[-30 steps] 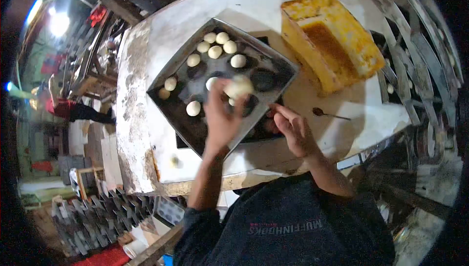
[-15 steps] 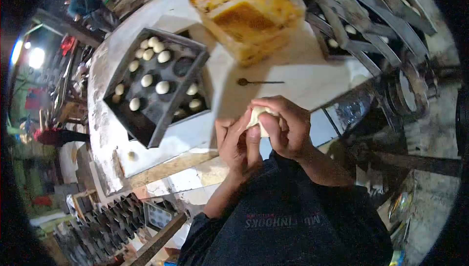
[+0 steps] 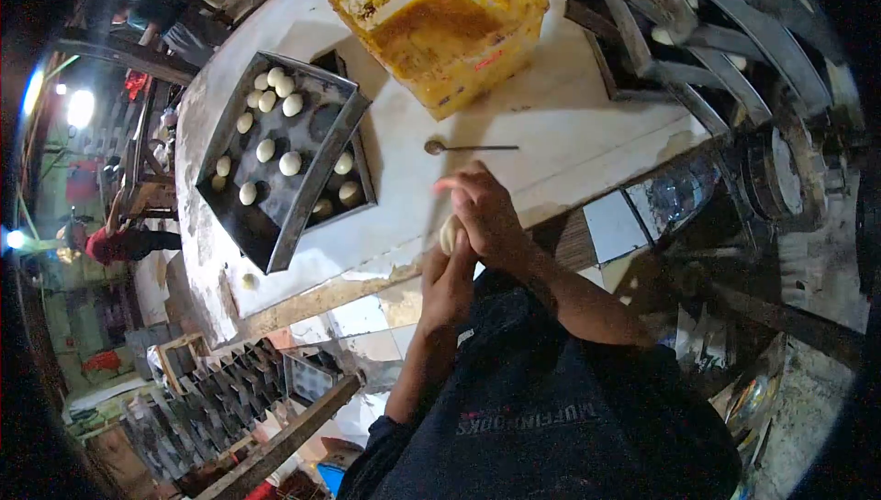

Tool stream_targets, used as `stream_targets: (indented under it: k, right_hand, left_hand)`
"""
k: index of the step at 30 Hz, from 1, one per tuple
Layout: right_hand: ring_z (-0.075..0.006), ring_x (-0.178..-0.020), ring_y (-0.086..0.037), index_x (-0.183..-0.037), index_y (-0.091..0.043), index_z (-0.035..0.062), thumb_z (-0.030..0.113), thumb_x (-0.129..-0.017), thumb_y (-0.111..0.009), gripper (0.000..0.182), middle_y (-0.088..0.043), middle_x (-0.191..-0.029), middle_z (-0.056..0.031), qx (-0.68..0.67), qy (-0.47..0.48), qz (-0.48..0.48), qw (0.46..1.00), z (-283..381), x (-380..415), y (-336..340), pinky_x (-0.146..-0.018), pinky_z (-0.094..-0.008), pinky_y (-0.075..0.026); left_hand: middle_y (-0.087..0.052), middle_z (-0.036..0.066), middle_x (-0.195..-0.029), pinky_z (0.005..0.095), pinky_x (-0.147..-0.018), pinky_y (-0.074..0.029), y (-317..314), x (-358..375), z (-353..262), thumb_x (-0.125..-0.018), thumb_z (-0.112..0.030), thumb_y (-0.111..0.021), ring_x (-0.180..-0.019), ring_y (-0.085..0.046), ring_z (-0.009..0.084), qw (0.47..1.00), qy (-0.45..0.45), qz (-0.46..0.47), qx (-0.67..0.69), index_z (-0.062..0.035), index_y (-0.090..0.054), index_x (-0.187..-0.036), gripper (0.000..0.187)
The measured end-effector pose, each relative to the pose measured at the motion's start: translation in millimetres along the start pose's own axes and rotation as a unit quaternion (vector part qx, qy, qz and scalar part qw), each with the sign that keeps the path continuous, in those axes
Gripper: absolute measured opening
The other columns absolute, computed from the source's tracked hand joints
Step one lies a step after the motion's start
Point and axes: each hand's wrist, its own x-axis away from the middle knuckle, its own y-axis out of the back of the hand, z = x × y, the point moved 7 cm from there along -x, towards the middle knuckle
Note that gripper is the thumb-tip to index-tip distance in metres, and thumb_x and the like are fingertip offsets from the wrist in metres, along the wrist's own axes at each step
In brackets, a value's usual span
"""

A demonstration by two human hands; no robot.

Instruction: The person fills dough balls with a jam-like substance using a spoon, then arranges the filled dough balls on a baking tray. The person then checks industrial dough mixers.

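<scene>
A pale dough ball sits in the fingers of my left hand, near the front edge of the table. My right hand is just above and right of it, its fingers bent over the ball's upper side and its palm partly hidden. Beyond my hands a spoon lies on the white table. To the left, a dark metal tray holds several pale dough balls and rests at an angle on another tray.
A yellow tub with brownish contents stands at the back. Stacked metal trays with dough balls are at the right. One small dough ball lies near the left front edge. A person in red stands far left.
My hands have moved slightly left. My right hand has turned and lifted partly off the dough, which now looks rounder and more closed. The view has shifted a little.
</scene>
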Motion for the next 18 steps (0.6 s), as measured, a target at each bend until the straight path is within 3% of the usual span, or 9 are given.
stream_targets:
  k: [4, 6, 8, 11, 12, 14, 15, 17, 18]
  right_hand:
    - [-0.0333, -0.091, -0.056, -0.106, -0.060, 0.0011, 0.024, -0.094, -0.048, 0.028, -0.056, -0.098, -0.0184, -0.039, -0.119, 0.071, 0.990, -91, -40, -26, -0.084, -0.0413, -0.044]
    - [-0.0373, -0.094, -0.053, -0.101, -0.057, 0.0023, 0.020, -0.090, -0.057, 0.020, -0.051, -0.101, -0.0203, 0.342, -0.071, 0.057, 0.935, -132, -46, -18, -0.081, -0.0462, -0.044]
    - [-0.0383, -0.096, -0.051, -0.095, -0.054, 0.0020, 0.021, -0.090, -0.058, 0.020, -0.047, -0.101, -0.0207, 0.402, -0.032, 0.140, 0.904, -168, -42, -20, -0.082, -0.0479, -0.043]
    - [-0.0401, -0.083, -0.053, -0.106, -0.054, -0.0009, 0.013, -0.087, -0.058, 0.024, -0.052, -0.100, -0.0226, 0.345, -0.039, 0.251, 0.904, -184, -38, -24, -0.078, -0.0486, -0.044]
    - [-0.0401, -0.083, -0.053, -0.106, -0.054, -0.0009, 0.013, -0.087, -0.058, 0.024, -0.052, -0.100, -0.0226, 0.352, -0.039, 0.258, 0.899, -182, -35, -19, -0.078, -0.0486, -0.044]
    - [-0.0393, -0.075, -0.054, -0.107, -0.056, -0.0007, 0.010, -0.088, -0.056, 0.022, -0.054, -0.090, -0.0194, 0.186, -0.080, 0.252, 0.946, -157, -46, -10, -0.071, -0.0478, -0.046]
    - [-0.0393, -0.075, -0.054, -0.107, -0.056, -0.0007, 0.010, -0.088, -0.056, 0.022, -0.054, -0.090, -0.0194, 0.190, -0.081, 0.256, 0.944, -135, -64, -5, -0.071, -0.0478, -0.046]
    - [-0.0280, -0.073, -0.060, -0.101, -0.057, -0.0033, 0.009, -0.091, -0.050, 0.017, -0.058, -0.080, -0.0139, 0.196, 0.021, 0.141, 0.970, -55, -118, 21, -0.069, -0.0395, -0.049]
    - [-0.0231, -0.078, -0.061, -0.107, -0.059, -0.0023, 0.006, -0.092, -0.047, 0.021, -0.058, -0.081, -0.0130, 0.160, -0.081, 0.134, 0.975, -48, -141, 32, -0.070, -0.0362, -0.048]
  left_hand:
    - [-0.058, 0.016, -0.120, 0.0421, -0.092, -0.046, 33, -34, -18, -0.096, -0.025, -0.053, -0.108, -0.058, 0.0279, 0.989, 0.015, 0.010, 0.145, 0.0056, -0.051, -0.122, 0.040]
    - [-0.055, 0.018, -0.127, 0.0429, -0.098, -0.042, 39, -50, -38, -0.095, -0.024, -0.053, -0.117, -0.053, 0.0294, 0.987, 0.002, -0.004, 0.158, 0.0063, -0.052, -0.123, 0.041]
    - [-0.050, 0.018, -0.133, 0.0443, -0.105, -0.036, 42, -64, -56, -0.093, -0.038, -0.053, -0.124, -0.047, 0.0302, 0.995, -0.018, -0.013, 0.097, 0.0053, -0.047, -0.129, 0.057]
    - [-0.048, 0.019, -0.135, 0.0439, -0.106, -0.035, 48, -88, -77, -0.090, -0.038, -0.058, -0.124, -0.047, 0.0304, 0.992, -0.046, 0.037, 0.114, 0.0064, -0.044, -0.131, 0.062]
    - [-0.047, 0.020, -0.136, 0.0433, -0.107, -0.034, 56, -96, -80, -0.086, -0.039, -0.063, -0.125, -0.046, 0.0315, 0.993, -0.033, -0.009, 0.116, 0.0076, -0.040, -0.134, 0.071]
    - [-0.046, 0.021, -0.137, 0.0427, -0.107, -0.035, 63, -112, -94, -0.084, -0.038, -0.067, -0.126, -0.046, 0.0322, 0.990, -0.061, 0.006, 0.124, 0.0072, -0.036, -0.137, 0.077]
    - [-0.046, 0.023, -0.136, 0.0422, -0.106, -0.036, 68, -117, -102, -0.084, -0.037, -0.066, -0.127, -0.046, 0.0321, 0.992, -0.060, 0.009, 0.111, 0.0066, -0.033, -0.139, 0.077]
    - [-0.047, 0.023, -0.135, 0.0413, -0.105, -0.037, 72, -131, -113, -0.085, -0.035, -0.066, -0.124, -0.048, 0.0309, 0.989, -0.061, -0.006, 0.133, 0.0063, -0.029, -0.142, 0.079]
    - [-0.047, 0.023, -0.135, 0.0406, -0.105, -0.037, 74, -138, -118, -0.085, -0.034, -0.065, -0.124, -0.048, 0.0307, 0.989, -0.063, -0.010, 0.137, 0.0063, -0.028, -0.142, 0.079]
